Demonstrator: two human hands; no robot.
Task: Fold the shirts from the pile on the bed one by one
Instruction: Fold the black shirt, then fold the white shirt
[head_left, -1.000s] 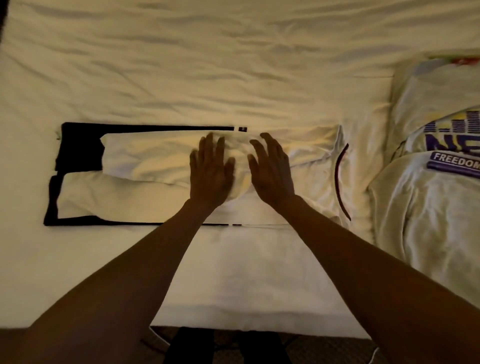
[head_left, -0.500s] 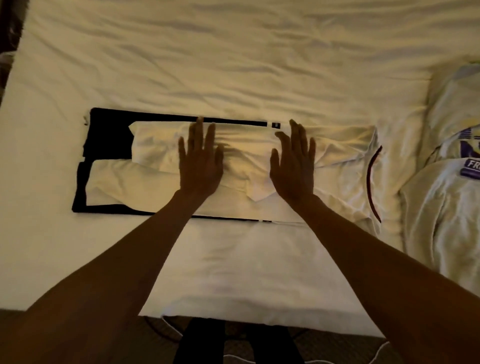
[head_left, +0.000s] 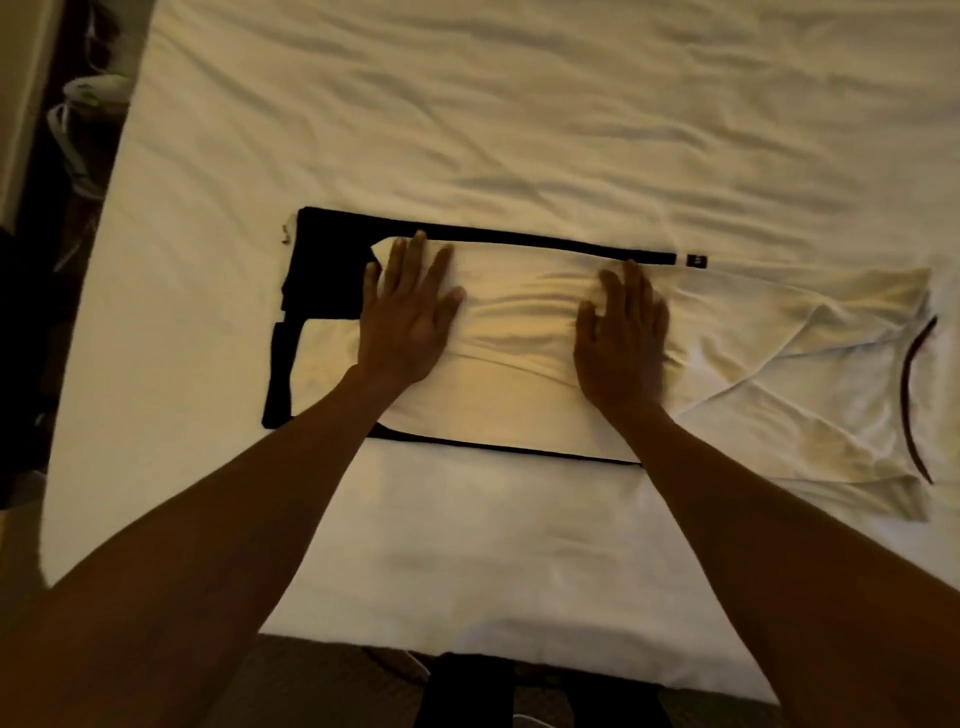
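A white shirt with black trim (head_left: 519, 332) lies lengthwise on the bed (head_left: 519, 104), folded into a long strip, its dark-edged collar (head_left: 909, 395) at the right end. My left hand (head_left: 408, 312) presses flat on the strip near its black left end, fingers spread. Flat on the middle of the strip, my right hand (head_left: 621, 343) also presses down with straight fingers. Neither hand grips cloth.
The bed's near edge (head_left: 467, 644) runs below my arms, with dark floor and a dark object beyond it. At the far left past the bed's side sits a pale object (head_left: 93, 93) in a dark gap.
Both hands have slid apart along the strip, the left hand leftward toward the black end. The view has shifted left, so the shirt pile at the right has left the frame.
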